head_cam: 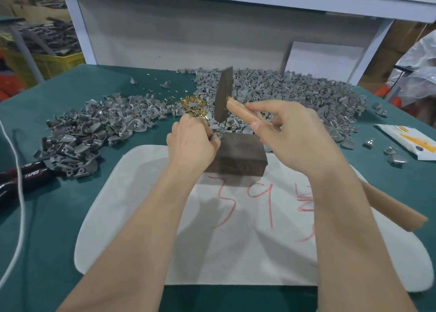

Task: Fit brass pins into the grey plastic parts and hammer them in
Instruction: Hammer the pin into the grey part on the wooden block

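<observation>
Centre of the frame: your right hand (290,134) is wrapped round the wooden handle of the hammer (223,94), gripping close under the head. The dark head is tilted and held up above the dark block (240,153); the handle's tail sticks out past your forearm at lower right. Your left hand (192,141) sits at the block's upper left edge, fingers curled, pinching a small grey part (215,135) that the fingers mostly hide; can't tell whether a pin is in it. The block stands on the far edge of a white mat (236,252) with red scrawl, laid on the green desk (47,241). Brass pins (192,105) lie in a loose heap just behind your left hand, with a few scattered further back. Grey plastic parts are in two piles: a big pile (295,92) at upper right behind the hammer, and a left pile (94,127) at mid left. At the left edge are red-and-black tool handles (28,172) and a white cord (21,193). At the right edge is a white and yellow packet (408,141), with a few stray parts near it.
</observation>
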### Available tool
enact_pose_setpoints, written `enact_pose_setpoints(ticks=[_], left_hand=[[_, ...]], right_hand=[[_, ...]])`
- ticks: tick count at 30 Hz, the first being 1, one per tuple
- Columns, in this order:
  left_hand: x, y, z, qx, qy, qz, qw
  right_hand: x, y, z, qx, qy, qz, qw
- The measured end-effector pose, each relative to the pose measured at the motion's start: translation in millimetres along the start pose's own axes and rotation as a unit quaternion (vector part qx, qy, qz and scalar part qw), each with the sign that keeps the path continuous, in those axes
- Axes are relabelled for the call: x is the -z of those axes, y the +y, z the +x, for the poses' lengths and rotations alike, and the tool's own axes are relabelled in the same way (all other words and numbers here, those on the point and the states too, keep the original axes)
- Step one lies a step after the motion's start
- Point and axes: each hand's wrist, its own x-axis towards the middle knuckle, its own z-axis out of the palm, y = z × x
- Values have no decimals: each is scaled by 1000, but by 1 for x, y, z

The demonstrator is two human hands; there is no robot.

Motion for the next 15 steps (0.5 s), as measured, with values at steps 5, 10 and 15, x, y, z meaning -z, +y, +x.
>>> enact_pose_setpoints(ticks=[5, 10, 15], left_hand=[[0, -1, 0, 1, -14, -12, 1000], [0, 1, -1, 9, -8, -21, 1000], [1, -1, 0, -8, -21, -22, 1000]], right_hand=[[-5, -3, 0, 10, -33, -35, 999], [2, -4, 0, 15, 38, -6, 999], [-8, -5, -1, 0, -43, -43, 998]])
